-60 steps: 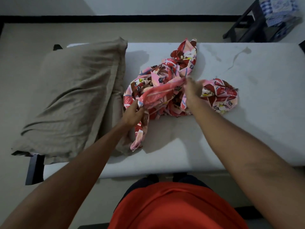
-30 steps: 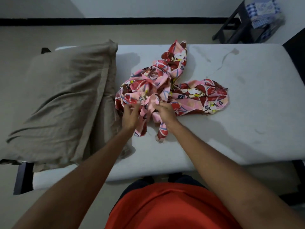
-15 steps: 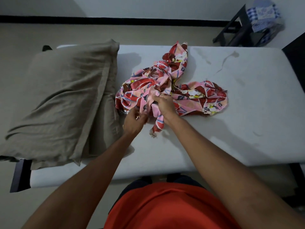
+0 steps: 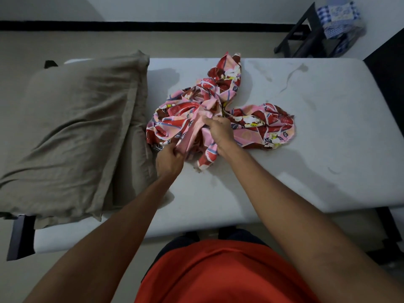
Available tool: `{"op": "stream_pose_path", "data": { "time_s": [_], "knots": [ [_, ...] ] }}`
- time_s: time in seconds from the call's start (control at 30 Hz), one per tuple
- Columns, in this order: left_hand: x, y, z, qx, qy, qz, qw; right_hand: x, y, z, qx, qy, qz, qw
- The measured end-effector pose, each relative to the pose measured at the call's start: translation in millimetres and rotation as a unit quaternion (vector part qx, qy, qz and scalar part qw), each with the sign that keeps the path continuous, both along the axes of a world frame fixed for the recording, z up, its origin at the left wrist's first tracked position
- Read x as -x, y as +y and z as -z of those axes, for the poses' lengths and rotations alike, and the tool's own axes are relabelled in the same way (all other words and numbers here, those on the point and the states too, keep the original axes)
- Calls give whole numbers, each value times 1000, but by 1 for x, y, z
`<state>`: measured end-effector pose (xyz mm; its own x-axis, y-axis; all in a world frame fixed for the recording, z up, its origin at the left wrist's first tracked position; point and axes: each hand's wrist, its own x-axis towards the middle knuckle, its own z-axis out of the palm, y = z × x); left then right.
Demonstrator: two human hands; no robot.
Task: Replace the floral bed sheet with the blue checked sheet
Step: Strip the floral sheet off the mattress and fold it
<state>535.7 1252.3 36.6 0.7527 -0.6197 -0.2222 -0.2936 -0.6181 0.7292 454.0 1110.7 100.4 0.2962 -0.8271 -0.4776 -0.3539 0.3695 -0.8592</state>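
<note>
The left hand [image 4: 169,159] pinches a fold and the right hand [image 4: 218,132] clutches the floral sheet [image 4: 262,125], bunched on the middle of the bare bed [image 4: 317,162]; stripping looks done; the blue checked sheet [image 4: 336,16] lies beyond the far right corner, not yet spread.

The bare white mattress [image 4: 306,154] carried two things: a grey-brown pillow [image 4: 76,132] at its left end and, just beside it, the crumpled floral sheet [image 4: 260,125].
</note>
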Motion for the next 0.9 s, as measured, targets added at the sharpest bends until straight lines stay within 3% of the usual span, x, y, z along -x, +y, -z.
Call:
{"op": "stream_pose_path", "data": {
  "time_s": [0.23,0.37,0.57,0.73,0.9],
  "knots": [
    [-9,13,8,64,56,32,996,14,-12,10,47,75,-69,994],
    [-8,6,-3,100,66,18,993,30,-4,24,17,52,-120,991],
    [10,2,-18,77,103,45,991,73,12,45,-3,92,95,991],
    [28,11,-13,63,52,109,991,69,33,44,-25,71,34,997],
    [35,19,-12,79,72,102,989,49,35,33,-213,-56,119,968]
  ]
}}
